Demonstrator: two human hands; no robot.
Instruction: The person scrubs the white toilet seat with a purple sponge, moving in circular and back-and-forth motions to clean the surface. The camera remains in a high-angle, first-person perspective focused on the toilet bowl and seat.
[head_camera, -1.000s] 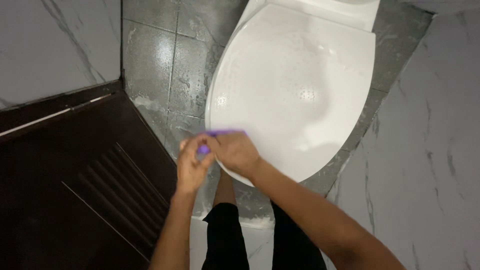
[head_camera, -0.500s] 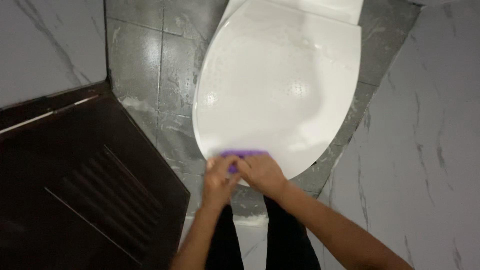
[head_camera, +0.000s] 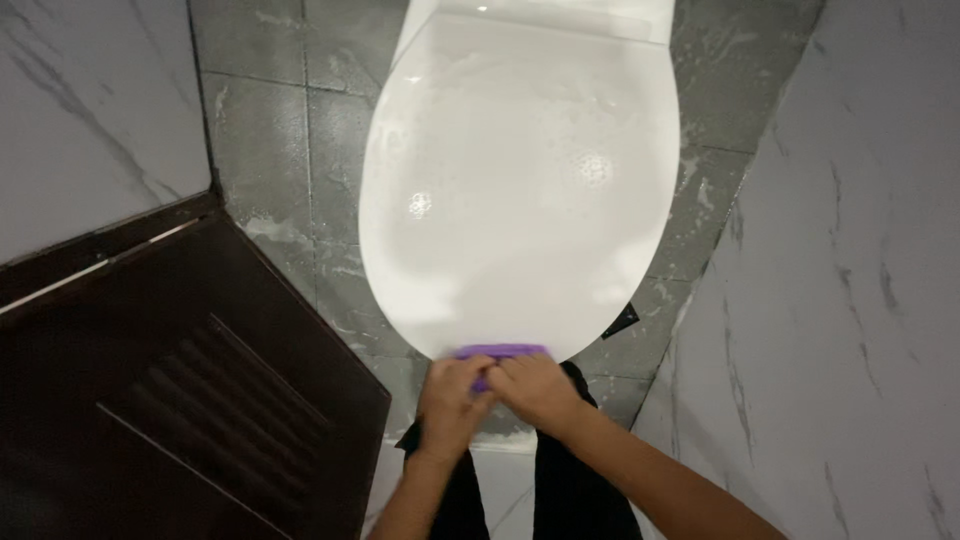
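View from above of a closed white toilet lid seen from the head camera, with both of the person's hands at its near edge. The left hand and the right hand are pressed together side by side, their fingers curled down over a purple scrub pad. Only the far strip of the pad shows beyond the knuckles; the rest is hidden under the hands, so its full shape cannot be told. The pad lies against the front rim of the lid, at the lowest point of the oval, and both hands touch it. The right forearm runs in from the lower right; the left forearm comes up from the bottom edge. Beneath the forearms, dark trousers cover the person's legs.

The lid surface is wet, with beads and patches of foam catching the light near its middle and along its left side. The cistern base joins the lid at the top of the frame. Around the toilet lies a grey tiled floor, streaked with suds. A dark brown louvred door fills the lower left, set beside a white marble wall. A second white marble wall with grey veins stands on the right, near the toilet.
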